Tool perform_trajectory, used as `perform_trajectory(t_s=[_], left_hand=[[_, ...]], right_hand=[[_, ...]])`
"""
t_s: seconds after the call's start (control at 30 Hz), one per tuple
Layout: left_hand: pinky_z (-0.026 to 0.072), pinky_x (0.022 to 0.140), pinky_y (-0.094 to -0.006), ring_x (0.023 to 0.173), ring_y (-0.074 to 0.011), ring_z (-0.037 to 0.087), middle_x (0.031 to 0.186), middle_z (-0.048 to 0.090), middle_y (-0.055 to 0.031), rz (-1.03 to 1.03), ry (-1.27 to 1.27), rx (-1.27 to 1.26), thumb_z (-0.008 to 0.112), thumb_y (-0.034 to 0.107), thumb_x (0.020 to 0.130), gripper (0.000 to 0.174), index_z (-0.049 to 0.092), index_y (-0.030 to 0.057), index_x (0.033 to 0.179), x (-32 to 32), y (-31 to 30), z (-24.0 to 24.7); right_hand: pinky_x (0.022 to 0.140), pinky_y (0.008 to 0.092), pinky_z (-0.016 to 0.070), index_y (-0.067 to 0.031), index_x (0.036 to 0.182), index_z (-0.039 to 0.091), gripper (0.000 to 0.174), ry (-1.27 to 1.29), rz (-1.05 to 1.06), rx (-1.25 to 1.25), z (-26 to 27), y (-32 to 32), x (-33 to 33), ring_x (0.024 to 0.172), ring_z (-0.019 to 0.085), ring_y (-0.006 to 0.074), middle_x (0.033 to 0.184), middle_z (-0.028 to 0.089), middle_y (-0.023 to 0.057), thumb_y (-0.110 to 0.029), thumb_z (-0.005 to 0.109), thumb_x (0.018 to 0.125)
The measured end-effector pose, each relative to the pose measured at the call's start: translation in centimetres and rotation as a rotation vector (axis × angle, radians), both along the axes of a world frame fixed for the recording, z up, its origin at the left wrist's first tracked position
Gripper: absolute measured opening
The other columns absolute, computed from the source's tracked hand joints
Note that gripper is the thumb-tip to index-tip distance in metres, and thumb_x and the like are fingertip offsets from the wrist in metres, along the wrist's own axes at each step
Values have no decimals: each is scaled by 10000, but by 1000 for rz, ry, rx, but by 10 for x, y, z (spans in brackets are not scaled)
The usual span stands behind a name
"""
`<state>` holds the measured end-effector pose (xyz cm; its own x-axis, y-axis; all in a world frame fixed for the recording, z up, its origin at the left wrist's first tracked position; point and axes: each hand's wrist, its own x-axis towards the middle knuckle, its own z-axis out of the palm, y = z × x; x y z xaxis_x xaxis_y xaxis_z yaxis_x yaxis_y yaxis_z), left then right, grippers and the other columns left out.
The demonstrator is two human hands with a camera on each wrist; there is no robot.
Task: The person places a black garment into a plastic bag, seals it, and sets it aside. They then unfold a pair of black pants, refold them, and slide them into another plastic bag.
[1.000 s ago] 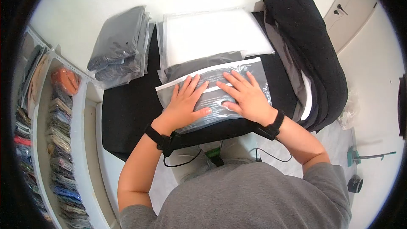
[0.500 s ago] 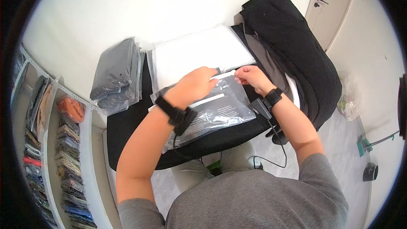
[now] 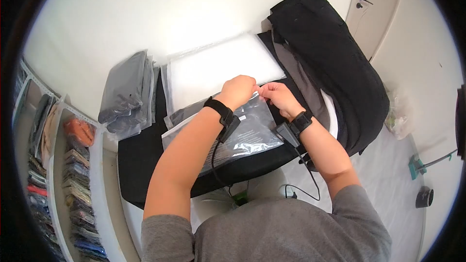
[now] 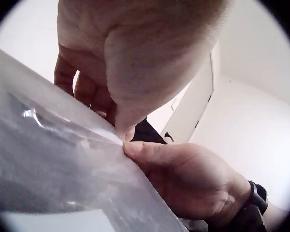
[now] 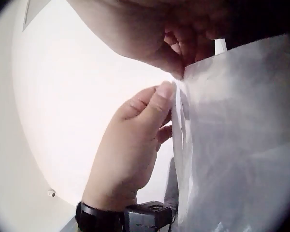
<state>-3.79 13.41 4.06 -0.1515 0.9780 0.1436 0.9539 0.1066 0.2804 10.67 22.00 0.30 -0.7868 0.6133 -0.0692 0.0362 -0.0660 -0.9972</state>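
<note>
Head view, centre: one clear bag (image 3: pixel 247 133) lies on black cloth (image 3: pixel 138 165). At its upper edge, the left hand (image 3: pixel 238 91) and right hand (image 3: pixel 284 98), two total, pinch the film, fingers curled, thumbs close, presumably for edge control. Beyond: white packets (image 3: pixel 218 68), likely laid flat for stability; left, grey packets (image 3: pixel 124 87), quantity indeterminable. Upper right: one door (image 3: pixel 374 9).

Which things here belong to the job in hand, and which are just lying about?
In the job:
left hand
right hand
clear bag, pinched at its edge

Probably just lying about:
grey bagged pile
white bagged stack
black cloth pile
orange bundle
</note>
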Motion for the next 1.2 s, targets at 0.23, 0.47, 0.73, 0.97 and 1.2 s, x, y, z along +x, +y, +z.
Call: perform_trajectory(t_s=[0.23,0.47,0.73,0.97,1.2], left_hand=[[471,709,-404,777,-349,594,802,634,-181,-123,75,-5,554,290,869,305,646,-1,853,-60,-58,10],[455,686,-369,720,-317,577,764,615,-185,133,-115,-204,558,248,865,294,622,-37,830,-97,-176,43],[461,619,-308,628,-196,577,697,618,-112,375,-364,-124,555,202,875,263,635,-39,810,-130,-259,-3],[476,663,-294,700,-179,600,777,633,-82,461,-570,-6,561,140,879,178,634,-22,892,-117,-273,-22],[377,995,-389,1186,-332,479,1252,528,-156,209,-92,314,647,85,780,459,534,44,1223,0,-297,-3]], right_hand=[[606,220,382,-44,770,623,108,-8,-17,-16,-5,7,-4,644,509,79,714,604,1,-123,610,842],[543,210,343,-76,782,636,103,-87,-18,42,-10,10,-9,642,507,64,721,615,-18,-169,630,826],[588,215,337,-105,796,627,112,-187,-5,103,-5,7,-12,665,487,53,735,601,-44,-202,622,851],[667,239,419,-40,881,637,140,-178,-28,313,4,5,-4,713,550,105,785,633,23,-174,596,871],[946,432,392,-87,1065,629,330,51,232,1363,32,-68,70,1083,534,304,1088,613,92,-177,683,752]])
